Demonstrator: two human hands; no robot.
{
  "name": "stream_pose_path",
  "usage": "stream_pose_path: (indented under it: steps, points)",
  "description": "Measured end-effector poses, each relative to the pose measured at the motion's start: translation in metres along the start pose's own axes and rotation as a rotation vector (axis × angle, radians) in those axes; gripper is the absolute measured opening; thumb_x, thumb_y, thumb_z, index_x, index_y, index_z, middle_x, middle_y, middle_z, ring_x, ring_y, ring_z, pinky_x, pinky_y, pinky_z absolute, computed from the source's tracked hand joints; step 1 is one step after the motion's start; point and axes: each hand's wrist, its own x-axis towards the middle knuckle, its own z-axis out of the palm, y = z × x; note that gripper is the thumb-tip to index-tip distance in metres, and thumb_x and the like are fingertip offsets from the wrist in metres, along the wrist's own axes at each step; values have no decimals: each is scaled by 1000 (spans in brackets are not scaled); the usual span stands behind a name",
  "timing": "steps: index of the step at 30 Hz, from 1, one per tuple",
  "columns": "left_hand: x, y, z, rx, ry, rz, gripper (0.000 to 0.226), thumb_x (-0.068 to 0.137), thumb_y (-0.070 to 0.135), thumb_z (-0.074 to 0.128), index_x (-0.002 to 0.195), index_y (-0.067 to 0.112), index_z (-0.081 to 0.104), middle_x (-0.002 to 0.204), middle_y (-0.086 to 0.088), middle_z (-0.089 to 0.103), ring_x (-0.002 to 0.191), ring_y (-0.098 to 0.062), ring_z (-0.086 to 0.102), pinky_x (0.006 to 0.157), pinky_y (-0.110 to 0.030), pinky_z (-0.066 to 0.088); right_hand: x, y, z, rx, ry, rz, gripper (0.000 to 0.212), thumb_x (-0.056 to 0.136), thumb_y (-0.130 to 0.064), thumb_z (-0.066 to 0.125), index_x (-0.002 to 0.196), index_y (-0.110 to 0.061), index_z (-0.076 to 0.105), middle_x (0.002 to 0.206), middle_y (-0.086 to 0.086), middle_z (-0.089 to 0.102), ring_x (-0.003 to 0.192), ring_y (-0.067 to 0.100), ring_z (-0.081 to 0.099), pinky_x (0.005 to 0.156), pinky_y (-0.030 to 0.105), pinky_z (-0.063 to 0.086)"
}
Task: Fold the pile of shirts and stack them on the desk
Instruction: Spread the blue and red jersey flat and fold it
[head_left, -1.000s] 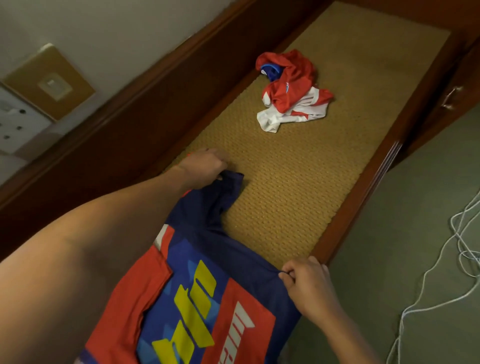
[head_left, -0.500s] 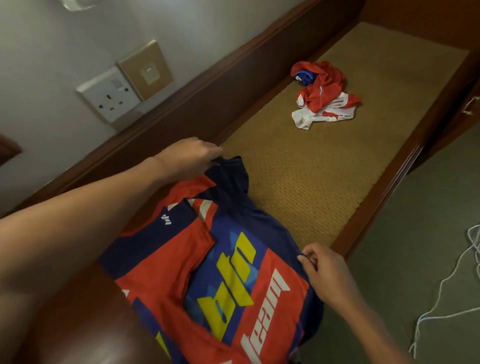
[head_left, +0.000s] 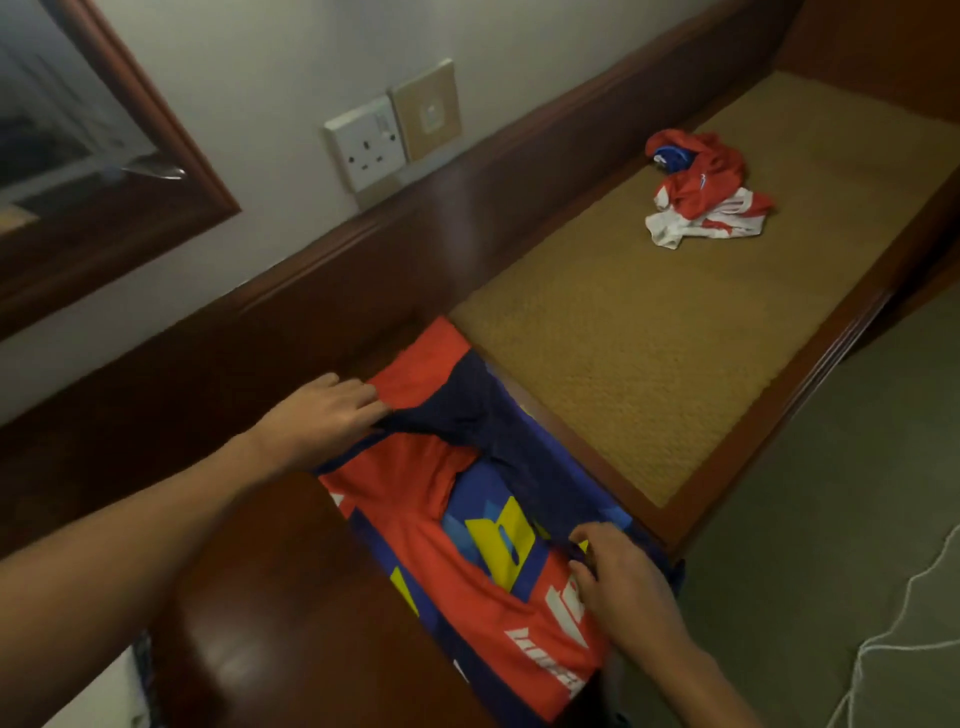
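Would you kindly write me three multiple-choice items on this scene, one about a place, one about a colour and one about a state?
1. Where does the red and white shirt lie?
A. On the woven mat
B. On the green carpet
C. Over a forearm

2. What colour are the big letters on the shirt being folded?
A. Green
B. Black
C. Yellow

3. What state is the red and white shirt in?
A. Neatly folded
B. Crumpled in a heap
C. Hung up

Answers: 1 A, it sits on the mat towards the far end; 2 C, yellow blocks show just beside the right hand; 3 B, it is bunched up, with no flat folds.
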Motion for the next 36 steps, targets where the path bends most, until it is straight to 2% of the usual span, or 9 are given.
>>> stream_pose_path:
  steps: [4, 8, 12, 16, 22, 24, 27, 32, 36]
  points:
    - [-31, 27, 49, -89, -209, -59, 28, 86, 39, 44, 94, 29, 69, 92, 8, 66, 88, -17, 68, 68, -35, 45, -6, -2, 22, -52, -202, 74, 35, 89, -18, 65, 122, -25, 54, 122, -7, 52, 112, 20, 59, 88, 39, 47]
    - [-32, 51, 61, -267, -315, -252, 38, 91, 38, 65, 128, 32, 62, 131, 8, 62, 123, -18, 59, 94, -38, 41, -14, 7, 30, -34, -107, 128, 38, 84, -16, 69, 121, -20, 57, 119, 1, 56, 110, 25, 61, 84, 45, 53]
    - [-20, 65, 65, -338, -416, -286, 54, 96, 36, 58, 148, 32, 44, 154, 8, 41, 140, -18, 44, 107, -40, 38, -28, 16, 31, -234, -48, 184, 33, 78, -22, 75, 107, -16, 59, 100, 5, 58, 96, 30, 63, 68, 40, 50]
    - [-7, 69, 65, -338, -422, -353, 41, 95, 38, 55, 136, 31, 53, 145, 1, 46, 129, -24, 52, 102, -42, 44, -32, 11, 21, -247, 5, 307, 11, 87, -22, 62, 94, -18, 55, 97, 4, 62, 87, 31, 67, 62, 38, 42]
    - [11, 82, 67, -342, -448, -390, 61, 92, 44, 63, 147, 30, 41, 151, -2, 37, 131, -31, 48, 101, -45, 46, -48, 2, 12, -176, 233, 214, 27, 69, -7, 76, 82, -17, 54, 75, 4, 56, 52, 32, 61, 45, 29, 35]
    - [14, 81, 69, -369, -441, -402, 60, 91, 45, 65, 145, 29, 43, 150, -3, 38, 129, -33, 49, 102, -44, 47, -53, 5, 20, -160, 129, 243, 21, 78, -17, 70, 89, -23, 53, 83, 3, 60, 65, 33, 66, 52, 37, 45]
    - [15, 81, 69, -384, -449, -402, 56, 92, 46, 64, 141, 28, 46, 148, -5, 40, 126, -34, 52, 101, -45, 47, -58, 9, 30, 17, -145, 171, 19, 84, -38, 63, 96, -34, 49, 83, -9, 62, 76, 14, 63, 68, 38, 53]
    - [12, 97, 63, -382, -275, -353, 41, 92, 38, 65, 130, 25, 59, 138, -7, 48, 123, -33, 54, 99, -44, 43, -62, 16, 31, 31, 91, 189, 20, 83, -29, 77, 97, -30, 62, 84, -14, 56, 73, 9, 58, 65, 35, 51]
    - [3, 148, 53, -463, -109, -139, 31, 83, 49, 67, 108, 30, 69, 107, 2, 56, 100, -23, 59, 84, -40, 45, -59, 14, 26, -112, -80, 232, 27, 90, -38, 69, 112, -25, 60, 113, -7, 54, 98, 17, 63, 77, 36, 51]
